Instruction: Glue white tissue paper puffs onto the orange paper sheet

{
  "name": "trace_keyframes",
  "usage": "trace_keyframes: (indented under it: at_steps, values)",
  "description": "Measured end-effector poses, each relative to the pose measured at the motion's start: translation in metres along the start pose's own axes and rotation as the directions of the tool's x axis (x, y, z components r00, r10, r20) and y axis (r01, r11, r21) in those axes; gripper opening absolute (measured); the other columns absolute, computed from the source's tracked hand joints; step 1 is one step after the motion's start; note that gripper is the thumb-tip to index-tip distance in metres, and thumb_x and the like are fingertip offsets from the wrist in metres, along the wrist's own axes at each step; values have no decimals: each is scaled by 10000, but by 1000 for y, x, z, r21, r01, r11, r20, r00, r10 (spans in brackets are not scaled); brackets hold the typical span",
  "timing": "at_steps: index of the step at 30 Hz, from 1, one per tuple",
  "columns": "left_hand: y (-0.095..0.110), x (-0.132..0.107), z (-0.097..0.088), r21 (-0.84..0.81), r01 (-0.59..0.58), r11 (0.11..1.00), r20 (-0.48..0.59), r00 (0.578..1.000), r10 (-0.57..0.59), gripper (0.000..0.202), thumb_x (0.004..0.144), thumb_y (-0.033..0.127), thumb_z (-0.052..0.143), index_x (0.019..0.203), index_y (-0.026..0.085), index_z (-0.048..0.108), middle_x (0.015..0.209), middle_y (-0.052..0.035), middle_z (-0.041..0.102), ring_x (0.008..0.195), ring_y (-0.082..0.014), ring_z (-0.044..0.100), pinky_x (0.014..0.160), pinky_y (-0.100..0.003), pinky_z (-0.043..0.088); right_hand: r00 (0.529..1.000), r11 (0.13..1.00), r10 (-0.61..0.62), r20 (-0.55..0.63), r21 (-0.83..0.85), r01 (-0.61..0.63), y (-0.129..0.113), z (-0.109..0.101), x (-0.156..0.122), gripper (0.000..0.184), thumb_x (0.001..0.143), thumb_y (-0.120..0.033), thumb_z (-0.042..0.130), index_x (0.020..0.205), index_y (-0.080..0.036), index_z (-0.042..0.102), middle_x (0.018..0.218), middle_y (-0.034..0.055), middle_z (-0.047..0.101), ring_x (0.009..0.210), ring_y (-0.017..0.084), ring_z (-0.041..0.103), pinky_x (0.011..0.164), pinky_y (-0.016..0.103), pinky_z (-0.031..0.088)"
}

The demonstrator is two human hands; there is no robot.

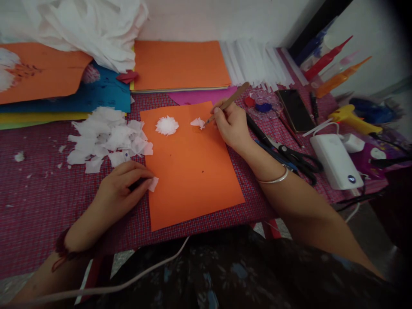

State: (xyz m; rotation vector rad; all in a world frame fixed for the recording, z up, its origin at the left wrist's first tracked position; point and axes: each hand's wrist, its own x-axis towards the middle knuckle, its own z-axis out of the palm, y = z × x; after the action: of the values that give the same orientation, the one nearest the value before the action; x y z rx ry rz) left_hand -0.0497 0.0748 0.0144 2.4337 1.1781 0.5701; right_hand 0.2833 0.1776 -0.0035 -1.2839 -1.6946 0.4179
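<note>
My right hand [230, 124] grips a slim brown wooden stick [236, 95], broad at its upper end. The stick's thin lower end is at a small tuft of white paper [198, 123] on an orange sheet [193, 184]. Left of that tuft sits a round, fluffy white paper pompom [167, 125]. Thumb and finger of my left hand [124, 193] pinch a small white paper square [153, 184] over the sheet's left edge. Just beyond this hand lies a loose pile of white paper squares [107, 137].
Coloured sheets and an orange pad [180, 64] lie at the back, beside white paper strips [257, 62]. To the right are scissors [298, 159], a phone [296, 110], a yellow glue gun [354, 119] and a white power bank [334, 161]. A checked cloth [38, 201] covers the table.
</note>
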Motion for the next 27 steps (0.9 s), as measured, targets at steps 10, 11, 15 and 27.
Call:
trace_keyframes:
  at_steps: [10,11,15,27]
  values:
    - [-1,2,2,16,-28,999,-27,999,28,84,980,194,592,991,215,673,981,-13,654,910,-153,642,823,-298,524,999,990,17,-50,139,-9,10,5,2,432,1019,-611,408,971,-237,618,724,3,610,654,153,661,620,296,523]
    - [-1,3,2,17,-31,999,-28,999,31,84,980,197,590,986,214,672,977,-14,655,908,-154,643,818,-297,526,998,987,8,-62,163,2,7,4,1,427,1021,-607,403,967,-239,612,719,-2,609,631,145,647,617,295,521]
    - [0,3,1,15,-33,999,-37,999,34,94,981,212,581,978,221,675,966,-11,663,897,-156,648,811,-300,533,998,984,-66,5,164,64,-5,4,-5,374,1014,-569,435,951,-238,598,735,1,628,652,158,640,651,314,531]
    - [6,5,-3,-4,45,999,10,999,-45,126,975,229,577,949,194,695,956,-35,676,899,-171,649,829,-314,530,999,999,46,15,-22,-45,-3,0,0,317,992,-532,521,932,-236,619,745,31,652,784,212,697,746,353,559]
